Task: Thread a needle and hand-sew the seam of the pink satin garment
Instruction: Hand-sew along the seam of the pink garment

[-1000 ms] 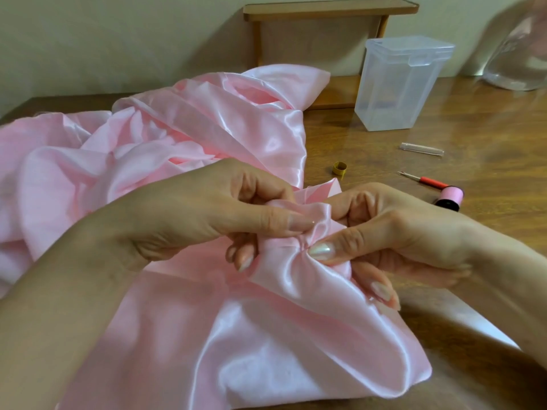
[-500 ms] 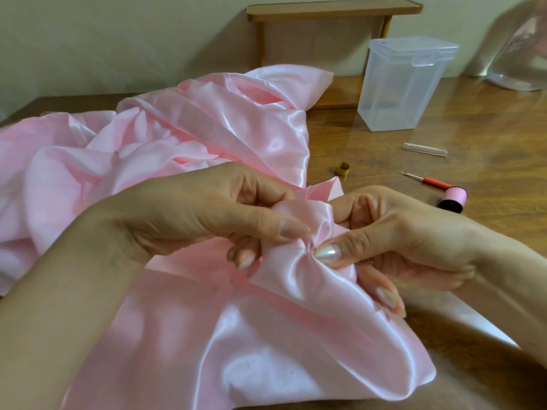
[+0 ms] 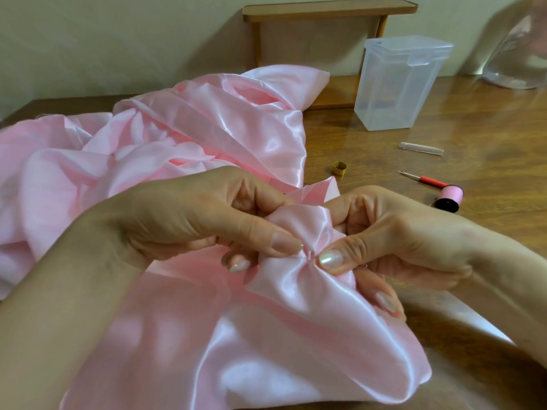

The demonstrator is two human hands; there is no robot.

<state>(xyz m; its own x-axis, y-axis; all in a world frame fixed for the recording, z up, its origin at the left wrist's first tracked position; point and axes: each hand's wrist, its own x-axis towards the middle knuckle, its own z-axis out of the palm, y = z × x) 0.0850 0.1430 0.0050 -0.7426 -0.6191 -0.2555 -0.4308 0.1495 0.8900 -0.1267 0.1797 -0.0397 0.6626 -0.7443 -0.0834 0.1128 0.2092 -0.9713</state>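
Left hand [image 3: 192, 220] and right hand [image 3: 393, 238] each pinch one gathered fold of the pink satin garment [image 3: 183, 134] between thumb and curled fingers. The thumb tips lie just beside each other at the pucker. Hands and bunched cloth hide whatever lies inside the fold. The wooden table [image 3: 479, 137] carries the garment, which covers its left and near areas. A wooden shelf [image 3: 325, 10] stands at the rear wall, partly blocked by a clear lidded box [image 3: 396, 90]. A clear vessel [image 3: 515, 63] sits at far right. Beyond the right hand lie a pink thread spool [image 3: 450, 198], a red-handled seam ripper [image 3: 430, 182] just beside it, a clear tube [image 3: 420, 148] and a gold ring [image 3: 339, 168].
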